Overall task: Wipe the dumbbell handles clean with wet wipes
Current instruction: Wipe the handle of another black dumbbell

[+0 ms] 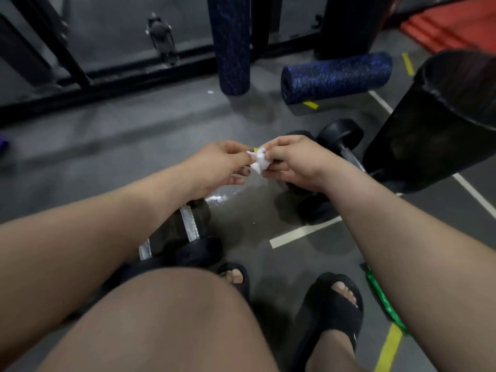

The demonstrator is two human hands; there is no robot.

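— Where was the wipe?
— The small crumpled white wet wipe (pixel 259 160) was toward twelve o'clock, pinched from both sides by the left hand (pixel 214 165) and the right hand (pixel 298 162).
— And the dumbbells?
— One black-headed, chrome-handled dumbbell (pixel 189 224) lay at seven o'clock and another dumbbell (pixel 341 135) at two, apparently untouched.

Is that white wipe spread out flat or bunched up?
Bunched up. The wipe is a small crumpled wad pinched between the left hand and the right hand.

My left hand (pixel 214 167), right hand (pixel 298 165), forearms (pixel 107 237) and knee (pixel 166 318) are bare. Black open-toed slides (pixel 332 310), one broad strap each, small white mark on the right.
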